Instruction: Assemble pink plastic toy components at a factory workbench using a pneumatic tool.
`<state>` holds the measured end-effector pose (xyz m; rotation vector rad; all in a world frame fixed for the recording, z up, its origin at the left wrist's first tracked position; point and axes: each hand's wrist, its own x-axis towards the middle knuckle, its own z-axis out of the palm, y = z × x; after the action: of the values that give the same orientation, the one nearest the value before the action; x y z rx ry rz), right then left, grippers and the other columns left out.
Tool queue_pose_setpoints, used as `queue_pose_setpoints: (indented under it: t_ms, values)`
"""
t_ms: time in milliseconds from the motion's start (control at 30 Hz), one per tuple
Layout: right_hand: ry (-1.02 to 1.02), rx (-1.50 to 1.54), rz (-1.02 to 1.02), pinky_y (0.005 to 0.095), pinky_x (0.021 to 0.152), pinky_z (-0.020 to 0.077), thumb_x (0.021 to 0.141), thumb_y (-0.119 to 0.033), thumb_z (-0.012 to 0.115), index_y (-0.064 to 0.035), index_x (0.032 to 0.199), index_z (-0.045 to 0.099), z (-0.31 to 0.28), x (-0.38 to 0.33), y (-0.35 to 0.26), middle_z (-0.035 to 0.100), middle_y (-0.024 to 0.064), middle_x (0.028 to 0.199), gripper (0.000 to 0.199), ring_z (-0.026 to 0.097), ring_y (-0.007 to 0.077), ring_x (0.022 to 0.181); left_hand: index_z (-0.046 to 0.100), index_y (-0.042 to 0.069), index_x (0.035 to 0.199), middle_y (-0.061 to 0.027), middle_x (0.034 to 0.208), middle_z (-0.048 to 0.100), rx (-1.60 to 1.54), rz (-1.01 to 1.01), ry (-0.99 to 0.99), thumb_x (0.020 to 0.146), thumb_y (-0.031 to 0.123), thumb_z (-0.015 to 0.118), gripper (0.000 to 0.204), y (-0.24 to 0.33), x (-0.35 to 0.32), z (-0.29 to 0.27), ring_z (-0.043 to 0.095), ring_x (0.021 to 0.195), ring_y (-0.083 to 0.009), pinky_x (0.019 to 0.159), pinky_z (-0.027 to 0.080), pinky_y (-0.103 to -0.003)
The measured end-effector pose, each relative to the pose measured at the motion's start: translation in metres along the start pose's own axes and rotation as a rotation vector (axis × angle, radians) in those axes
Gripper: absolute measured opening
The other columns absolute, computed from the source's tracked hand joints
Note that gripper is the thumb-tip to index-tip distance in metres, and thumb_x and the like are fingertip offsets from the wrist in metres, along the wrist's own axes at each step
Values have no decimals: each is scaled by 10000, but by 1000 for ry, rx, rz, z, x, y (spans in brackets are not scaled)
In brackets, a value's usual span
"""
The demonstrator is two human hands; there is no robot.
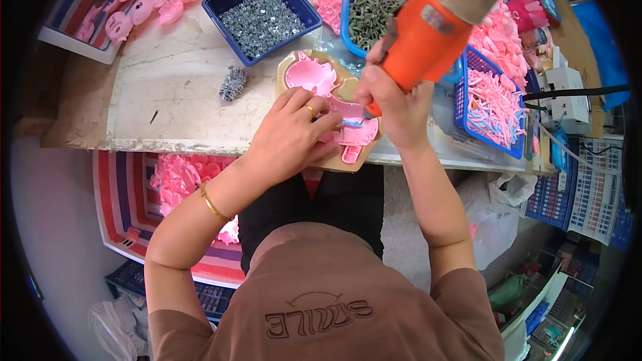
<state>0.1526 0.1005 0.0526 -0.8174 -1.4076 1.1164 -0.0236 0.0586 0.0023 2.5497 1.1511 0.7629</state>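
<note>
My right hand is wrapped round the lower end of an orange electric screwdriver. The tool leans down to the left, its nose over a pink plastic shell. That shell lies in a tan holding block at the table's front edge, with a small blue-and-pink strip across its middle. My left hand bends over the shell's left side, fingers pressing on it; the thumb and fingertips are partly hidden. Whether a screw sits under the tool's tip is too small to tell.
Beyond the block stand a dark blue bin of small metal screws and a blue basket of dark metal pieces. A blue basket holds thin pink-and-blue parts. Pink shells heap at the back. A striped box sits below the table.
</note>
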Motion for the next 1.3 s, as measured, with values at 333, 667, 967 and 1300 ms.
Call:
queue_pose_setpoints:
  t_ms: [333, 667, 967, 1300]
  values:
    - [-251, -59, -201, 314, 857, 495, 997, -195, 602, 35, 1233, 491, 24, 37, -54, 621, 103, 1016, 347, 619, 143, 911, 637, 170, 1185, -111, 1314, 524, 58, -125, 91, 801, 298, 746, 420, 13, -23, 2, 469, 1237, -323, 1103, 354, -500]
    - [420, -672, -714, 352, 955, 448, 961, -240, 612, 2, 1323, 527, 7, 132, -121, 604, 122, 1228, 443, 574, 240, 1138, 641, 200, 1219, -174, 1490, 404, 156, -213, 75, 845, 377, 709, 420, 19, -33, 11, 372, 1373, -360, 1142, 295, -535]
    - [-275, -281, -182, 197, 526, 428, 840, -168, 660, 52, 1387, 450, 19, 138, -129, 620, -3, 863, 626, 566, 71, 637, 625, 213, 1234, -159, 1482, 416, 167, -196, 71, 839, 377, 704, 435, 17, -29, 16, 390, 1353, -349, 1133, 307, -522]
    - [-141, 63, -84, 256, 464, 458, 710, -15, 571, 79, 1351, 357, 41, 79, -93, 600, 115, 672, 683, 566, 172, 480, 621, 219, 1280, -151, 1410, 472, 215, -184, 75, 858, 413, 677, 468, 18, -28, 19, 393, 1347, -341, 1133, 302, -536]
